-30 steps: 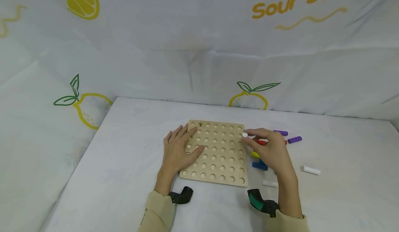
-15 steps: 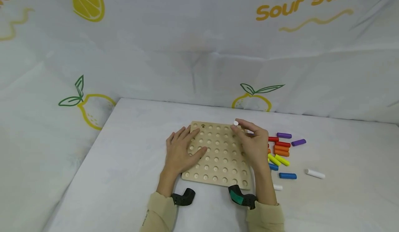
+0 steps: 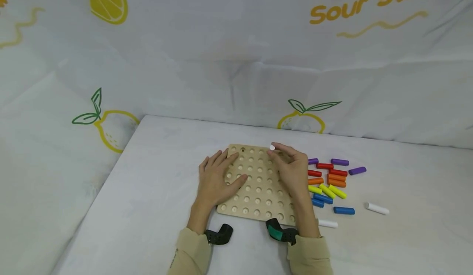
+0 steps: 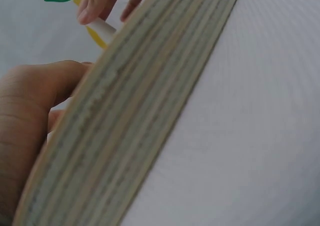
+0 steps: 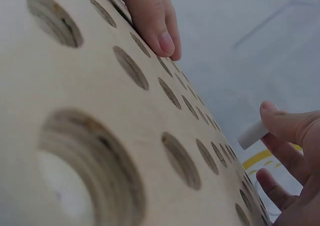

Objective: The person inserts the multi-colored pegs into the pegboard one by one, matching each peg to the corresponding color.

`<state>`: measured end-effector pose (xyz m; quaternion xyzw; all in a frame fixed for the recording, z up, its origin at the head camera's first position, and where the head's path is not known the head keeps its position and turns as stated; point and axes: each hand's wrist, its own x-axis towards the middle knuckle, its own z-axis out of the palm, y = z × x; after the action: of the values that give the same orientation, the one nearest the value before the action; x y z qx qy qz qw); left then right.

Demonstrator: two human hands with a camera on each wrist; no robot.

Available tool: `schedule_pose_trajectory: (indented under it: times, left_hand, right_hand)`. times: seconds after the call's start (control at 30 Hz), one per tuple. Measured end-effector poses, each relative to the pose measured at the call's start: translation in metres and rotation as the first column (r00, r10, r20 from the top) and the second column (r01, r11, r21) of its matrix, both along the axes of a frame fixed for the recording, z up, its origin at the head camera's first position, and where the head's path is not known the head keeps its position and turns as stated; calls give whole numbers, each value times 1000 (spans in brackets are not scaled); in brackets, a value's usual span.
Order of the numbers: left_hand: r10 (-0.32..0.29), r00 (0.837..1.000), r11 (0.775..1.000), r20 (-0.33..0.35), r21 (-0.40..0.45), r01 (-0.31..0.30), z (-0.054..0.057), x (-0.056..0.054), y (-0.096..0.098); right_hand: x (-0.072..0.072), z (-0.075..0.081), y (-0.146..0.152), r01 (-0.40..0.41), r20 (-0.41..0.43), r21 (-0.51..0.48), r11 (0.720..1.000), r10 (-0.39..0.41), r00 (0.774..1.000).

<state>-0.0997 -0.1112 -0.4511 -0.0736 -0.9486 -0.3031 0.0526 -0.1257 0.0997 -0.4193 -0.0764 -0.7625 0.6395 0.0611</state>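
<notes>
A square wooden pegboard with rows of round holes lies flat on the white table. My left hand rests on its left side with the fingers spread; in the right wrist view those fingers touch the holed face. My right hand is over the board's far right part and pinches a white peg between thumb and fingers. The right wrist view shows that white peg close over the holes, one end free. The right hand and forearm hide the board's right edge.
To the right of the board lie loose pegs: purple, red, orange, yellow, blue and white. A lemon-printed cloth hangs behind the table.
My right hand has moved left from the board's right edge to over its far part, carrying the white peg. This uncovers the coloured pegs. The left hand stays on the board.
</notes>
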Motion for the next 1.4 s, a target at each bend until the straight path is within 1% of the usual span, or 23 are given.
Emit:
schedule_pose_trajectory:
  times: [0.13, 0.37, 0.6, 0.8, 1.07, 1.4]
  left_hand:
    - [-4, 1000, 1000, 2, 4, 4, 1, 0, 1]
    - [-1, 1000, 1000, 2, 1, 1, 1, 0, 0]
    - [1, 1000, 1000, -2, 4, -1, 0, 0, 0]
    - [-2, 1000, 1000, -9, 13, 2, 0, 0, 0]
    - [-2, 1000, 1000, 0, 11, 2, 0, 0, 1]
    - [3, 1000, 1000, 4, 9, -4, -1, 0, 1]
  right_hand:
    - [0, -1, 0, -8, -6, 20, 1000, 8, 1000]
    - [0, -2, -3, 0, -4, 54, 999, 0, 1000]
    - [-1, -3, -1, 10, -25, 49, 999, -8, 1000]
    - [-1, -3, 0, 7, -24, 57, 998, -6, 1000]
    - [-1, -2, -2, 8, -15, 63, 998, -7, 1000]
    - [-3, -3, -2, 8, -26, 75, 997, -6, 1000]
